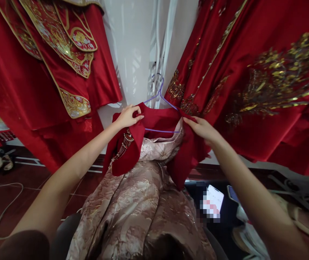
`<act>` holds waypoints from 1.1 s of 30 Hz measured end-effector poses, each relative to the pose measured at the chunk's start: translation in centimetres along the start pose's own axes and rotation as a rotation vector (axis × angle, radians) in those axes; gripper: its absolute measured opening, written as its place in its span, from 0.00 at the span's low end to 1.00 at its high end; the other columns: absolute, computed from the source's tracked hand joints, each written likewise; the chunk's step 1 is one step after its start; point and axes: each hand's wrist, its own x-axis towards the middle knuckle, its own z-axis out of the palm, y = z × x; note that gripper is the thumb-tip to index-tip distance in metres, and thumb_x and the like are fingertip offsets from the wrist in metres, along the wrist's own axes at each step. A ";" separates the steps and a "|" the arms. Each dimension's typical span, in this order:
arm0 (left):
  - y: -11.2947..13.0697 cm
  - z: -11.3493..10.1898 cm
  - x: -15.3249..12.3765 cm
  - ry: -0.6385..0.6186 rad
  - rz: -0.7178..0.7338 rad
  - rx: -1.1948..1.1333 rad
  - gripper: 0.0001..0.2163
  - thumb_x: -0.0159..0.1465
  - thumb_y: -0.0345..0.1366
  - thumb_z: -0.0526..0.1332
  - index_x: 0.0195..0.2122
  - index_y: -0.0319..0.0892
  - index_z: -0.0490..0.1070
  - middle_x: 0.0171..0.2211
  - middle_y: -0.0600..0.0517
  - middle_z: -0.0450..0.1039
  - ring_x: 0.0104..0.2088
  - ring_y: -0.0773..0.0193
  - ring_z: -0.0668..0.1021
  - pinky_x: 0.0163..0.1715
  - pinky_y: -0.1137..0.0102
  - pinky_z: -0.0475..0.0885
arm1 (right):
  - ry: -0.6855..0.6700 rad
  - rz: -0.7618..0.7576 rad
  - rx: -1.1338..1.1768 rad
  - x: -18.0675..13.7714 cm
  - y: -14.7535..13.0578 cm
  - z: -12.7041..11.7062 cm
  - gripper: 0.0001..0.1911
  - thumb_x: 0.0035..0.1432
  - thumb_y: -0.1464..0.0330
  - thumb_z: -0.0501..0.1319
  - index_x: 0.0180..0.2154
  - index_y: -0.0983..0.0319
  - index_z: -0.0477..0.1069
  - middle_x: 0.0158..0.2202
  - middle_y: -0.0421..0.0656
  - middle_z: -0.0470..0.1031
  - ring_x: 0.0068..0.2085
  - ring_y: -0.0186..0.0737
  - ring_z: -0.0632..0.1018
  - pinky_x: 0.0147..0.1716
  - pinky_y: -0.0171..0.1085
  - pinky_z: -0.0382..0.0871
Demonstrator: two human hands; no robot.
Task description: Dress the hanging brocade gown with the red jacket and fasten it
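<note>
A short red jacket (127, 159) hangs on a thin purple wire hanger (162, 131), over a pinkish brocade dress (140, 206) that spreads down toward me. My left hand (129, 116) pinches the jacket at its left shoulder, thumb and fingers closed on the cloth. At the opposite shoulder my right hand (199, 126) grips the jacket's edge, close to the dress's pale top. A beaded tassel brooch (125, 141) decorates the jacket's left front. The hanger's hook rises in the middle, near a white metal upright.
Red gold-embroidered garments hang at left (70, 47) and right (252, 90). A lit phone (213, 202) lies on a dark surface at lower right. A white cable (21, 195) curves over the dark red tiled floor, with shoes (4, 161) at far left.
</note>
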 end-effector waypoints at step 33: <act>6.6 3.7 -5.3 0.023 -0.314 -1.091 0.12 0.63 0.42 0.54 0.45 0.45 0.67 0.38 0.50 0.72 0.35 0.67 0.75 0.40 0.68 0.71 | -0.257 -0.156 0.455 -3.0 2.1 11.4 0.17 0.58 0.52 0.48 0.36 0.57 0.65 0.35 0.40 0.71 0.38 0.38 0.73 0.37 0.38 0.68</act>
